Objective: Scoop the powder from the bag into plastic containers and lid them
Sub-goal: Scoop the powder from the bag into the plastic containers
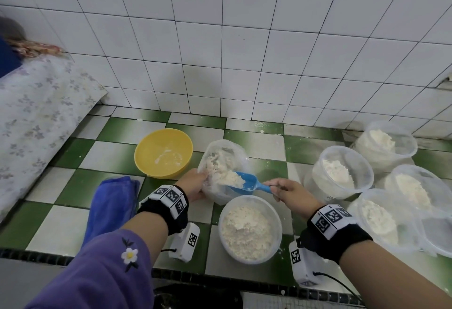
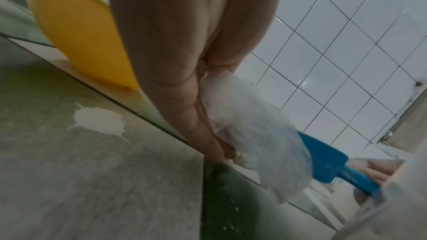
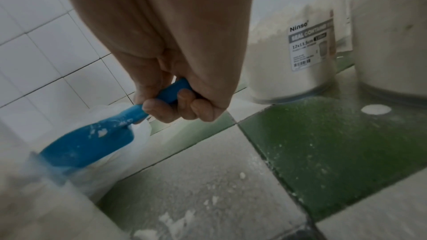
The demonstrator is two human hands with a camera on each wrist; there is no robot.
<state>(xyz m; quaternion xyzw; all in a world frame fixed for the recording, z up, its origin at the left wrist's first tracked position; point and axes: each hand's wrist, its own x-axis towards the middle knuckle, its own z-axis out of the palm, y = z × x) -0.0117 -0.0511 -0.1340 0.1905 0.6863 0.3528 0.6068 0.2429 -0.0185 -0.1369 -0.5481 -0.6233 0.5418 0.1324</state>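
Bag [image 1: 221, 162]: on the tiled floor, our left hand [image 1: 193, 184] pinching its rim.
Scoop [image 1: 247, 182]: our right hand [image 1: 291, 192] grips its handle, powder [image 1: 232, 177] heaped in it at the bag's mouth.
Container [image 1: 249, 229]: just before the bag, filled, unlidded.

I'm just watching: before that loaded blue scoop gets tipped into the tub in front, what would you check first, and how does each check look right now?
1. Right hand grips the blue scoop by its handle: ok, fingers curled round it.
2. Scoop carries powder: ok, a heap sits in it at the mouth of the bag.
3. Left hand steadies the bag: ok, it holds the bag's edge.
4. Front container is open and has room: open, yes; room cannot tell, powder already lies high.
5. Lid within reach: cannot tell, none shows.
6. Floor around is clean: not ok, spilled powder speckles the tiles.
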